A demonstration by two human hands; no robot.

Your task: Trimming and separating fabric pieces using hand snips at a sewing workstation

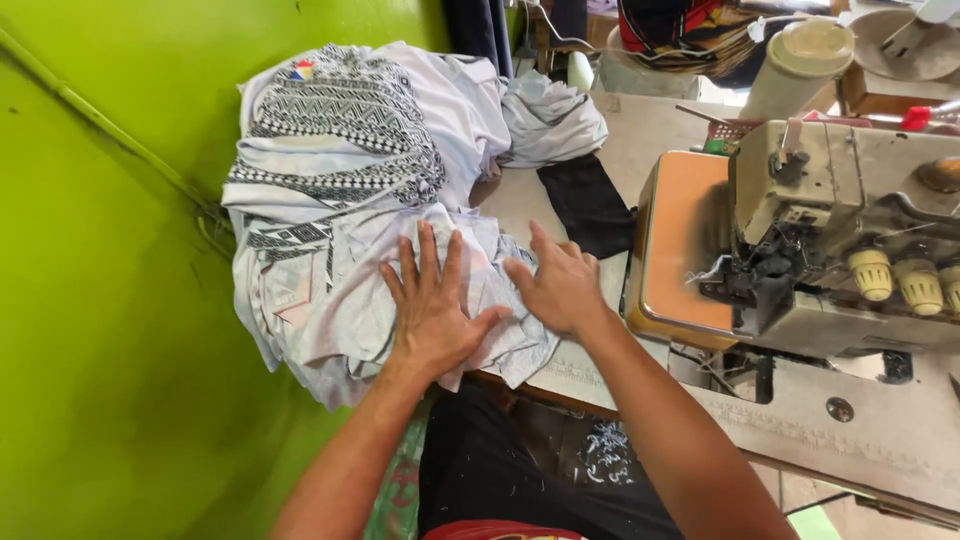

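Note:
My left hand (432, 305) lies flat with fingers spread on top of a pile of pale grey-white fabric pieces (330, 290) at the left end of the sewing table. My right hand (560, 285) rests beside it on the same cloth, fingers together and pressing the fabric's right edge. Further back the pile carries shirts with black zigzag-patterned bands (345, 130). Neither hand grips anything; both press down on the cloth.
An overlock sewing machine (830, 240) with an orange side panel stands at the right on the worn table (860, 430). A black cloth piece (585, 200) lies behind my right hand. A thread cone (795, 65) stands at the back. A bright green wall (110, 300) borders the left.

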